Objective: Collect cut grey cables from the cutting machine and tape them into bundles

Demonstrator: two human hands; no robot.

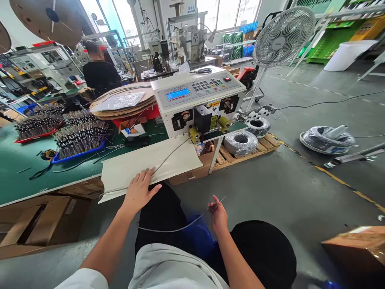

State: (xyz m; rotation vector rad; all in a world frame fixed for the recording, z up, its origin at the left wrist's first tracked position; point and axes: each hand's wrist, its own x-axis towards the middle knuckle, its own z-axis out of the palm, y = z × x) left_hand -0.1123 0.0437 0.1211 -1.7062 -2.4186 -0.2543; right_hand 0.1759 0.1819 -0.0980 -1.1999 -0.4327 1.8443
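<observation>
My left hand (140,190) lies flat, fingers stretched, on a cream-coloured sheet (120,172) that curves up at its left end. A thin grey cable (173,151) runs from the rollers of a white cable-cutting machine (198,96) down to the fingertips of that hand. Whether it continues beneath the palm is hidden. Over my lap, my right hand (219,216) is closed in a pinch on a grey cable (168,231) near its end. Its tip sticks out past the fingers, while the rest sags in a curve to the left.
Blue tray (80,157) and red tray (39,138) hold bundled cables on the green table (15,180). A tape measure (48,155) lies beside them. Cable coils (240,142) rest on a pallet at right, with a standing fan (282,38) behind. A person (100,70) sits at the back left.
</observation>
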